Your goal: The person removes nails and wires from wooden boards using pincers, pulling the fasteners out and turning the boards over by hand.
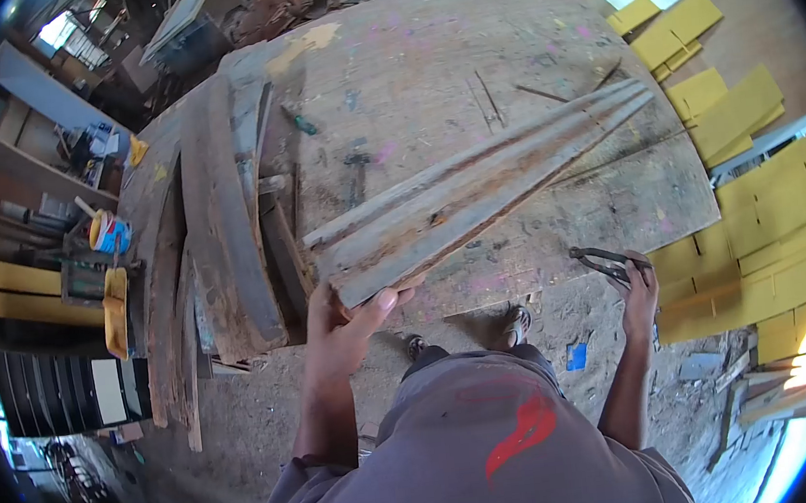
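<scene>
My left hand (341,330) grips the near-left end of a long weathered wooden board (476,208), thumb on top and fingers around the edge. The board is grooved along its length, with brown stains, and lies slantwise over the worktable, its far end to the upper right. In my right hand (638,292) is a pair of dark metal pincers (606,261), held by the handles beside the table's near right corner. Their jaws point left, apart from the board. A hammer (357,173) lies on the table beyond the board.
Old planks (225,220) are stacked along the left side of the worktable (423,56). A green-handled tool (298,119) and thin sticks (489,98) lie on top. Yellow-painted boards (777,201) stand at the right. A paint bucket (110,231) and yellow tray (117,313) are at the left.
</scene>
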`<state>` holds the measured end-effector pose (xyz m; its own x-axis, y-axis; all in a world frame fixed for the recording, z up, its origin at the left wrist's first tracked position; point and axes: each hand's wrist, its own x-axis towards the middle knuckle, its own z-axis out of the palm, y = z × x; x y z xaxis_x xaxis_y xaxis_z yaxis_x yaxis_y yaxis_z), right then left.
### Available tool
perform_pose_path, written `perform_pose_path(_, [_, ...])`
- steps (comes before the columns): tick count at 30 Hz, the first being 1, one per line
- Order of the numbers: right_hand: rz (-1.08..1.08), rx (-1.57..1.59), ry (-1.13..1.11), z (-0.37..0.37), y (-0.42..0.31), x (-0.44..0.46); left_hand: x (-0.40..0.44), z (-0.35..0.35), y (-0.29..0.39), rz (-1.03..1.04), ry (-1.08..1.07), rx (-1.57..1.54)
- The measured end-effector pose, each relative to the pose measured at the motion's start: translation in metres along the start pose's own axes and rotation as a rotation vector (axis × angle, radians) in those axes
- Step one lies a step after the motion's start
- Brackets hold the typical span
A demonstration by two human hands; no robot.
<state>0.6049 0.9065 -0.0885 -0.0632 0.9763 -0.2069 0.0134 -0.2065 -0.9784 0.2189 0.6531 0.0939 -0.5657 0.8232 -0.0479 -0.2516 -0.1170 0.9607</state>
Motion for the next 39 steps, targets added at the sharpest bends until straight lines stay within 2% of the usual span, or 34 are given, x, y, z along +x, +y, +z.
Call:
perform_pose_path(8, [0.012, -0.050, -0.034, 0.002, -0.008, 0.000, -0.003, -0.011, -0.006, -0.085, 0.026, 0.010])
perform_pose_path(11, [0.083, -0.148, -0.099, 0.004, -0.035, -0.010, -0.005, -0.022, -0.015, -0.069, 0.043, 0.009])
perform_pose_path(14, [0.159, -0.114, -0.226, -0.026, -0.036, -0.005, -0.006, -0.041, -0.035, -0.052, 0.080, -0.027])
perform_pose_path(17, [0.353, -0.076, -0.384, -0.065, -0.030, 0.002, -0.003, -0.057, -0.050, -0.089, 0.070, -0.078])
perform_pose_path(18, [0.285, -0.199, -0.357, -0.076, -0.010, 0.005, -0.002, -0.061, -0.056, -0.107, 0.060, -0.089])
perform_pose_path(21, [0.598, -0.496, -0.489, -0.070, 0.003, 0.000, -0.011, -0.080, -0.097, -0.286, 0.114, -0.226])
perform_pose_path(23, [0.591, -0.665, -0.638, -0.070, 0.056, 0.000, -0.022, -0.081, -0.124, -0.362, 0.180, -0.261])
perform_pose_path(24, [0.357, -0.922, -0.597, -0.045, 0.032, -0.014, -0.026, -0.081, -0.131, -0.398, 0.218, -0.275])
perform_pose_path(27, [0.132, -0.866, -0.404, -0.012, -0.002, -0.040, -0.033, -0.061, -0.136, -0.404, 0.291, -0.246])
perform_pose_path(29, [0.090, -0.735, -0.405, 0.029, -0.029, -0.054, -0.034, -0.059, -0.140, -0.385, 0.331, -0.219])
perform_pose_path(31, [-0.240, -0.648, -0.601, 0.074, -0.063, -0.064, -0.030, -0.053, -0.145, -0.360, 0.358, -0.194])
perform_pose_path(33, [-0.475, -0.865, -0.815, 0.121, -0.066, -0.074, -0.029, -0.054, -0.146, -0.330, 0.400, -0.165])
perform_pose_path(35, [-0.477, -0.974, -1.027, 0.155, -0.079, -0.085, -0.027, -0.047, -0.139, -0.299, 0.464, -0.142])
perform_pose_path(38, [-0.638, -1.008, -0.970, 0.138, -0.068, -0.064, -0.027, -0.041, -0.122, -0.247, 0.513, -0.114])
perform_pose_path(39, [-0.804, -0.977, -0.816, 0.122, -0.030, -0.035, -0.027, -0.038, -0.119, -0.231, 0.525, -0.114])
